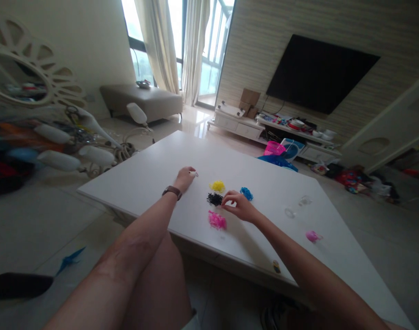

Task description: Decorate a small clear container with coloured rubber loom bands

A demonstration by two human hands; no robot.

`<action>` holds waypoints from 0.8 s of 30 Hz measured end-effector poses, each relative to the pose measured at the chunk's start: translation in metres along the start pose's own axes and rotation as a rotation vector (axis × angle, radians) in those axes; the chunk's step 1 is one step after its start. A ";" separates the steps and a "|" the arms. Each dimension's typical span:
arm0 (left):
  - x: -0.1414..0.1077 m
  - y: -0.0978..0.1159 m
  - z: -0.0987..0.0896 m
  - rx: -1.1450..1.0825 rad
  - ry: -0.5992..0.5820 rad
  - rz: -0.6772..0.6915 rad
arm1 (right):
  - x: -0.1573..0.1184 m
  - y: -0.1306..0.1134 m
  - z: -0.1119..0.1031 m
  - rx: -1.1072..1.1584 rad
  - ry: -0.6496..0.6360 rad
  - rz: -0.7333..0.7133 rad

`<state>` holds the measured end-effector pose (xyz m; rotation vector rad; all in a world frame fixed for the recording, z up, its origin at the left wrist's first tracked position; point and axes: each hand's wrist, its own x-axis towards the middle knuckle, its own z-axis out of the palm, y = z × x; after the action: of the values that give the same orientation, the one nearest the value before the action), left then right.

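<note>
Forearms [134,247] extend fwd from the lower frame, nearest the cam., above the white table [182,151]. Black pile [214,199] of small loops: pos. at the R hand [223,201] fingertips, on the tabletop. R thumb & index: narrow spacing; whether a loop sits btwn them can't be told. Yellow pile [217,186]: just beyond the black pile, fwd of the R fingertips. Pink pile [217,220]: nr side of same fingertips, toward the cam. Blue pile [246,194]: beyond the R knuckles, slightly right. L hand [193,174]: fingers closed on a small white item [195,174], left of & fwd of the R fingertips; L wrist w/ dark watch [172,192]. Clear containers [290,212], qty. 2: well right of the R fingers. Small pink item [311,236]: farther right, toward the cam. Yellow-and-blue figure [276,266]: nr table edge, right of & cam. side of the R fingers. Bkgd., far beyond both hands' fingers: bench [140,101] fwd-left; wall-mtd. TV [319,73] fwd-right.
</note>
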<state>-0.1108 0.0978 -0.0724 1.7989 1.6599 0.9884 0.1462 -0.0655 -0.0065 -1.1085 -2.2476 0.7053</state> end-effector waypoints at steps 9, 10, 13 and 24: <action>-0.003 -0.002 0.030 0.270 -0.057 0.152 | -0.028 0.001 0.011 -0.030 -0.122 0.019; -0.001 -0.002 0.031 0.246 -0.044 0.171 | -0.030 0.002 0.011 -0.036 -0.109 0.031; 0.001 -0.004 0.031 0.192 -0.031 0.194 | -0.034 0.004 0.005 -0.074 -0.082 0.061; -0.019 0.038 0.026 -0.275 -0.195 0.158 | -0.057 0.012 -0.020 -0.114 0.157 0.192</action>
<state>-0.0672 0.0773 -0.0626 1.7945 1.2171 1.0164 0.1958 -0.1019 -0.0135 -1.3989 -2.0890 0.5485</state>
